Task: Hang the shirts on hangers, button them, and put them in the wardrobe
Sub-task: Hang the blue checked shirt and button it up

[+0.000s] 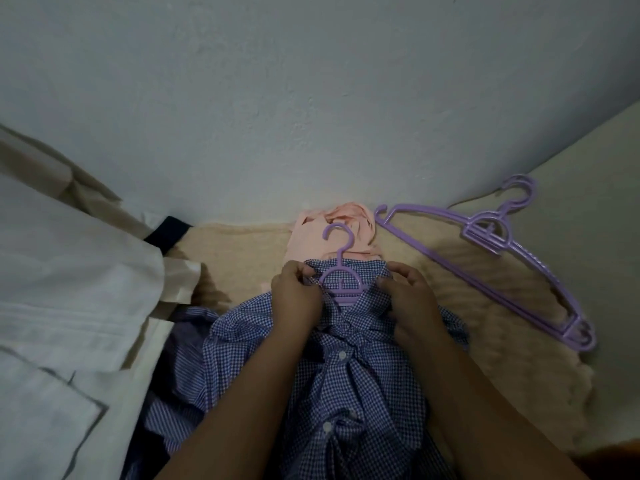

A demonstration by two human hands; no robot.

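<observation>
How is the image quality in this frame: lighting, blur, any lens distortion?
Head view: dim, flat, bluish light with no glare; the wide-angle lens bows the wall edge at the right; fine detail is soft, yet the checked shirt and the purple hanger inside it read clearly; the left hand and right hand gripping the collar show little motion blur.

Blue-white checked shirt (pixel 349 368) lies front up on bed before you, collar toward wall, rumpled, two white buttons showing down placket. Purple hanger (pixel 337 271) sits inside its collar, hook pointing to wall. Pink shirt (pixel 332 233) bunched just beyond collar. Spare purple hangers (pixel 485 258) stacked right, on bed, apart from shirts.
</observation>
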